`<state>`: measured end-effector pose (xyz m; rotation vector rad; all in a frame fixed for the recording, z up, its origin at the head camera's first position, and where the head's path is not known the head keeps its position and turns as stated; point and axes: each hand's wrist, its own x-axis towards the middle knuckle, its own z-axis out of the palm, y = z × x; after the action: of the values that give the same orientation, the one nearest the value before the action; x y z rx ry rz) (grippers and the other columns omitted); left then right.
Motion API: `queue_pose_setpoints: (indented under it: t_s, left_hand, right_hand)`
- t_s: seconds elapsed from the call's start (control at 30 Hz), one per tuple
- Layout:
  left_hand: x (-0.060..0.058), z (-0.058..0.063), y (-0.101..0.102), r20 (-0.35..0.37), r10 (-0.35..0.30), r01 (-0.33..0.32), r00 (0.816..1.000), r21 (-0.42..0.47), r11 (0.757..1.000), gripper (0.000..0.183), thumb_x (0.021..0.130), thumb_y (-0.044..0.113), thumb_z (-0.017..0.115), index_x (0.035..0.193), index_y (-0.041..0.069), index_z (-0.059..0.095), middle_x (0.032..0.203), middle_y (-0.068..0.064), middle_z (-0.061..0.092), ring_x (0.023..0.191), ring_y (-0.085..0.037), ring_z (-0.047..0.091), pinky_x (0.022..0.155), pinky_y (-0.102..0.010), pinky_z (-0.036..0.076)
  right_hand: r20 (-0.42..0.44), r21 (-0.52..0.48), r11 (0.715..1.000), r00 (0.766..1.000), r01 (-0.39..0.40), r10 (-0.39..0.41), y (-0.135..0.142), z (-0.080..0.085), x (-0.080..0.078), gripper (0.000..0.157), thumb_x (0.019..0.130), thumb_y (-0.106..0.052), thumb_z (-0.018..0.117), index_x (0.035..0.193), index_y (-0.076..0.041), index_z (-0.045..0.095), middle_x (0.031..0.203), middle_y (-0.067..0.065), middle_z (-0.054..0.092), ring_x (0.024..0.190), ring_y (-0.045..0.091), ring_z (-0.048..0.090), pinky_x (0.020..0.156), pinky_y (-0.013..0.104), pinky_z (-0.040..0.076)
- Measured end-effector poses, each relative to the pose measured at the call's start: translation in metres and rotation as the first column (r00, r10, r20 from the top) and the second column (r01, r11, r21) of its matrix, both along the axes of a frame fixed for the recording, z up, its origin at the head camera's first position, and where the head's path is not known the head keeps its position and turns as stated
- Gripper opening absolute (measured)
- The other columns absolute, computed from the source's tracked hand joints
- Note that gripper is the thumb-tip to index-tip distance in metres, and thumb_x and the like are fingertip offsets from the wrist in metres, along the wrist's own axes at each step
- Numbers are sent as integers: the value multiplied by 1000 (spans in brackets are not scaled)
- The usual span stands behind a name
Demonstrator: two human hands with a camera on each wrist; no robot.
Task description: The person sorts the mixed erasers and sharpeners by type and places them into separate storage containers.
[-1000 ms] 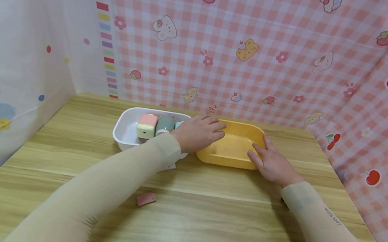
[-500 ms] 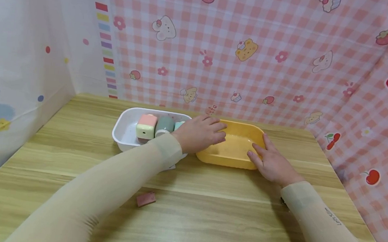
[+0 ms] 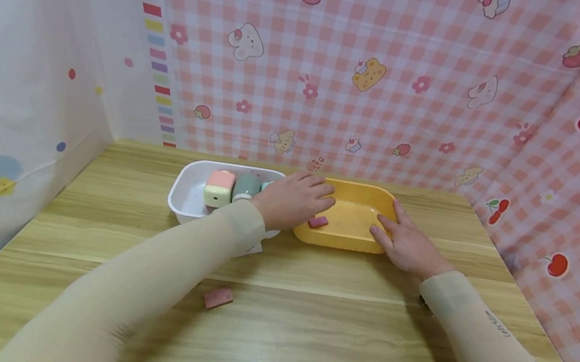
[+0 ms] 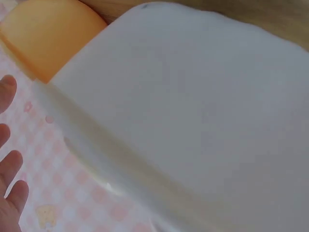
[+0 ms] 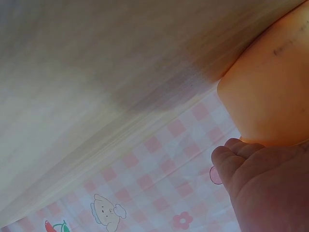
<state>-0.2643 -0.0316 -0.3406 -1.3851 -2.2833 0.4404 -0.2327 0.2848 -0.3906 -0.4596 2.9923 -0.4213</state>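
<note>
A small pink block (image 3: 318, 222) lies at the near left inside the yellow tray (image 3: 346, 243). Just behind it, my left hand (image 3: 293, 200) reaches over the tray's left end with loosely extended fingers, apart from the block. In the left wrist view its fingertips (image 4: 10, 166) show spread, holding nothing. My right hand (image 3: 409, 243) holds the tray's right end, thumb and a finger inside the rim and other fingers outside. The right wrist view shows that hand (image 5: 270, 183) against the orange-yellow wall. A second, flat pink block (image 3: 219, 297) lies on the table.
A white tray (image 3: 180, 209) stands left of the yellow one, partly hidden by my left forearm. In it sit a pink-and-cream cube (image 3: 219, 189), a grey-green cylinder (image 3: 247, 186) and something teal. A white card (image 3: 253, 251) lies below it. Patterned cloth hangs behind.
A pink block now shows in the yellow tray, let go by the left hand, which has drawn slightly left. The right hand and both trays stay put.
</note>
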Motion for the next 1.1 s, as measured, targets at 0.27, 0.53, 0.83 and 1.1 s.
queue_pose_setpoints:
  t_s: [0.27, 0.53, 0.83, 1.1]
  left_hand:
    - [21, 7, -34, 71, -77, 77, 994, 9, 997, 36, 105, 20, 65, 141, 16, 64, 139, 1, 70, 134, -24, 62, 115, -41, 50]
    - [47, 5, -75, 64, -114, 112, 991, 27, 993, 39, 99, 28, 73, 136, 15, 67, 129, 0, 74, 125, -23, 67, 108, -41, 53]
    - [73, -7, -116, 193, -82, 66, 978, 89, 994, 48, 93, 36, 82, 135, 18, 68, 129, 3, 74, 123, -23, 67, 111, -44, 53]
    - [86, -28, -133, 275, -50, 24, 960, 97, 995, 49, 93, 30, 82, 137, 15, 67, 130, -1, 72, 122, -22, 67, 106, -42, 56]
  right_hand:
    - [7, 5, 1000, 1000, 1, -1, -1, 3, 1, 81, 111, -61, 30, 160, 3, 39, 174, 31, -4, 158, 55, 13, 125, 69, 23]
    - [15, 0, 1000, 1000, 1, -1, -1, 4, 2, 82, 111, -61, 29, 161, 3, 37, 174, 30, -6, 159, 55, 10, 126, 68, 21]
    - [19, -6, 1000, 1000, -4, 4, 0, 2, 2, 83, 111, -62, 28, 160, 4, 38, 173, 31, -6, 159, 55, 9, 126, 69, 21]
    - [25, 1, 1000, 1000, -2, 2, 0, 2, 1, 83, 111, -63, 28, 160, 3, 38, 174, 31, -5, 159, 55, 10, 126, 69, 21]
